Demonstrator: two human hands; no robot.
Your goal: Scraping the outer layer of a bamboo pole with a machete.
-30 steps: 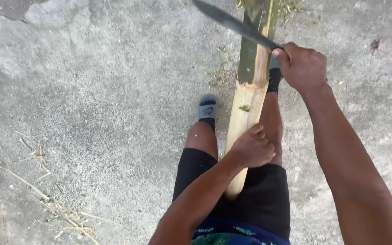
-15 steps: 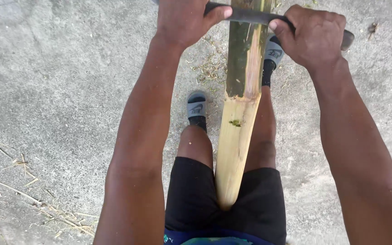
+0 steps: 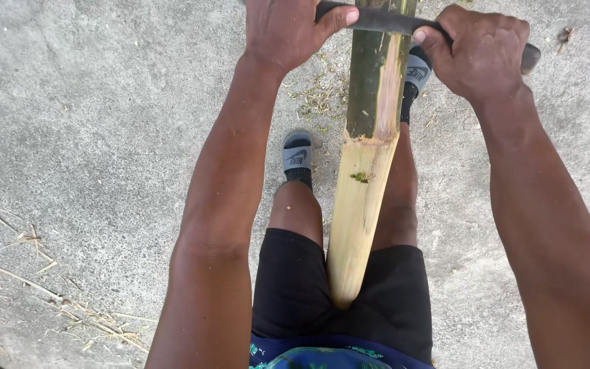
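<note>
Between the person's legs, a bamboo pole is running from the shorts toward 12 o'clock, pale and stripped on the near half, green skin remaining on the far half. Left hand is clamping one end of a dark blade, right hand is clamping the handle end; hands are apart, one on each side of the pole, blade lying across it at the frame's top edge. Step looks like skin-shaving with a two-handed draw. Next move is likely calling for an even pull along the green part toward the ragged skin edge, keeping the blade shallow and clear of the thighs. Concrete ground is rough, grey, outdoors; dry shavings are lying at 8 o'clock, green scraps near 12. Grey slides are on the feet.
</note>
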